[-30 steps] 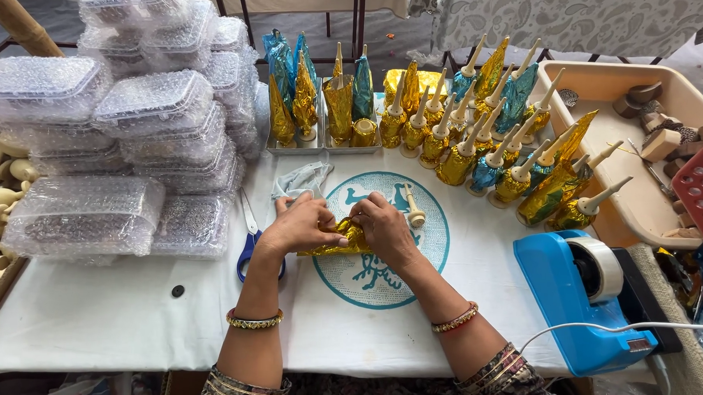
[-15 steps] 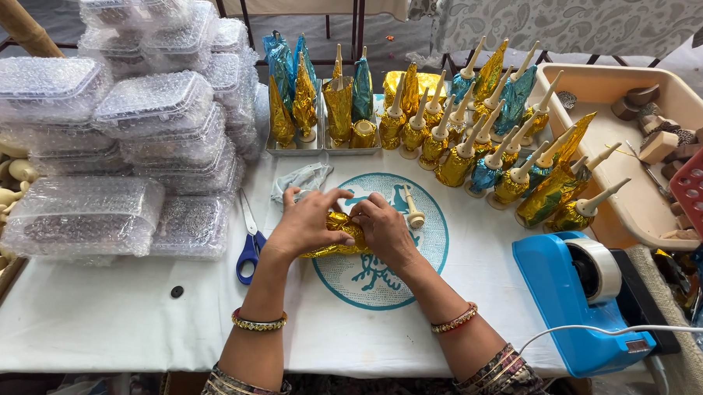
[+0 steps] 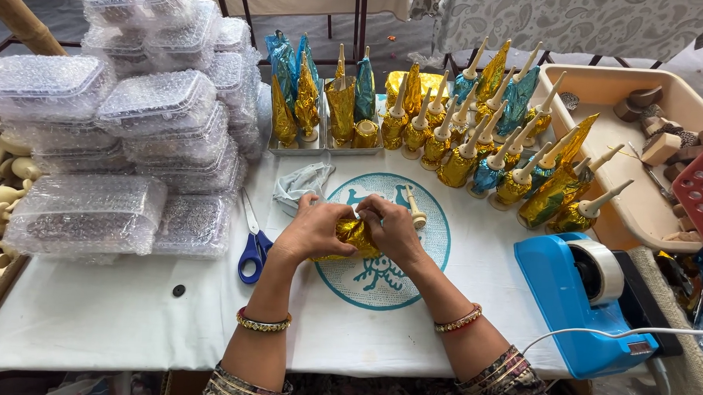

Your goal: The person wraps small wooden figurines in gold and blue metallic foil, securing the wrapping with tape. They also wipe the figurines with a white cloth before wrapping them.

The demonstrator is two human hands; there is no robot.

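Note:
Both my hands meet over the round teal print in the middle of the white table (image 3: 90,313). My left hand (image 3: 313,231) and my right hand (image 3: 392,228) together grip a small piece wrapped in crinkled gold foil (image 3: 352,233), fingers pinching the foil at its top. A bare cream wooden peg (image 3: 415,207) lies just right of my right hand. A crumpled grey plastic wrap (image 3: 301,183) lies just beyond my left hand.
Blue-handled scissors (image 3: 252,245) lie left of my hands. Stacks of bubble-wrapped boxes (image 3: 136,128) fill the left. Several gold and blue foil-wrapped pegs (image 3: 478,132) stand at the back. A blue tape dispenser (image 3: 582,295) sits right, beside a beige tray (image 3: 639,207) of wooden pieces.
My hands have stayed over the round print, with the fingers shifting on the gold foil and drawing it up toward the top of the piece.

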